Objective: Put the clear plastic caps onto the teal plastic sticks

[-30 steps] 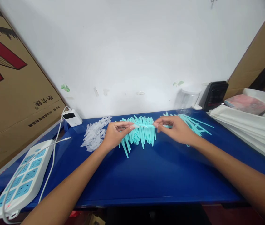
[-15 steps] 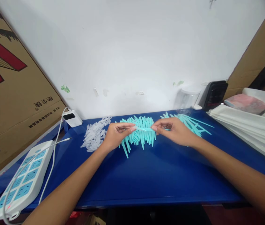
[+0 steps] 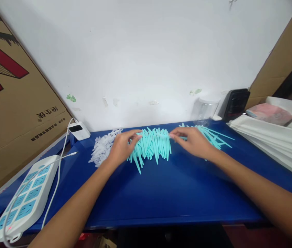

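Note:
My left hand [image 3: 121, 146] is beside the left end of a pile of slim teal tapered sticks [image 3: 149, 146]. Its thumb and index finger are slightly apart, and I see nothing between them. Across the pile, my right hand [image 3: 193, 141] pinches the end of a slim teal stick, whose pale, see-through end [image 3: 163, 135] points left over the pile; motion blurs it. Left of my left hand is a heap of small translucent, leaf-shaped plastic pieces [image 3: 100, 150]. Several longer teal sticks [image 3: 216, 137] lie spread behind and to the right of my right hand.
A white power strip [image 3: 42, 182] with a cable is at the left of the blue table [image 3: 161, 196], near a small white device [image 3: 80, 131]. A clear jar [image 3: 205, 112], a black object [image 3: 236, 103] and stacked white trays [image 3: 272, 141] stand at the right. Cardboard [image 3: 19, 113] borders the left.
My left hand has let go of the slim stick's pale end and moved left, its fingers parting. The right hand keeps the stick and has barely shifted.

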{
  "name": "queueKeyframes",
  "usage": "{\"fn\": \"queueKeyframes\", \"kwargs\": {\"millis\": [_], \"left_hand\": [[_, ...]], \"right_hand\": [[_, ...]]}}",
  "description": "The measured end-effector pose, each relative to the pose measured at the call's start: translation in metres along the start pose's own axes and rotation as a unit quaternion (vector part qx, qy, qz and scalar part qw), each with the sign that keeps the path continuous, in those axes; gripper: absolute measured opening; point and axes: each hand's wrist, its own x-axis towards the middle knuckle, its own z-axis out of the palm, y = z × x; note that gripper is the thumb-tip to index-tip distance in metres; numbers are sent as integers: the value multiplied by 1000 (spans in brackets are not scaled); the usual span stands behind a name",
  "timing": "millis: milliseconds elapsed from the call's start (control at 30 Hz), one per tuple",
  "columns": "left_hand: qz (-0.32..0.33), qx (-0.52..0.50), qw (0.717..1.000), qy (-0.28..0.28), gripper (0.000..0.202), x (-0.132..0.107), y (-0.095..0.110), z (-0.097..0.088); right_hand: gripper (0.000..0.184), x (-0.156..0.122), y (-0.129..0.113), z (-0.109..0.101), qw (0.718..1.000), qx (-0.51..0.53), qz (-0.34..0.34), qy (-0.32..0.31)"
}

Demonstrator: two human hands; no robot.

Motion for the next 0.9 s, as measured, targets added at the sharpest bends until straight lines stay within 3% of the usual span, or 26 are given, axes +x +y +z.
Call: {"fn": "queueKeyframes", "kwargs": {"millis": [33,100,233,333,433,500,600,733,900], "left_hand": [[-3,80,997,7,31,3,-8,-8],[-33,210,977,-33,26,8,-25,-23],[-109,326,931,-123,25,12,-50,-43],[-124,342,921,-138,33,11,-53,-44],[-118,309,930,-157,41,10,-47,-39],[-114,294,933,-172,45,9,-42,-34],[-112,305,929,-176,45,9,-39,-32],[-124,340,919,-159,44,10,-42,-36],[-137,354,914,-142,42,11,-46,-38]], "right_hand": [[27,2,9,-2,996,-73,29,31],[30,5,27,-5,974,-198,102,41],[30,6,47,-5,943,-286,162,-45],[31,3,38,0,939,-321,123,-23],[42,2,19,10,957,-258,131,13],[55,1,6,19,965,-192,178,-31],[69,3,-8,35,958,-193,197,-80],[57,6,-18,46,942,-248,197,-116],[35,6,-22,42,932,-262,200,-151]]}}
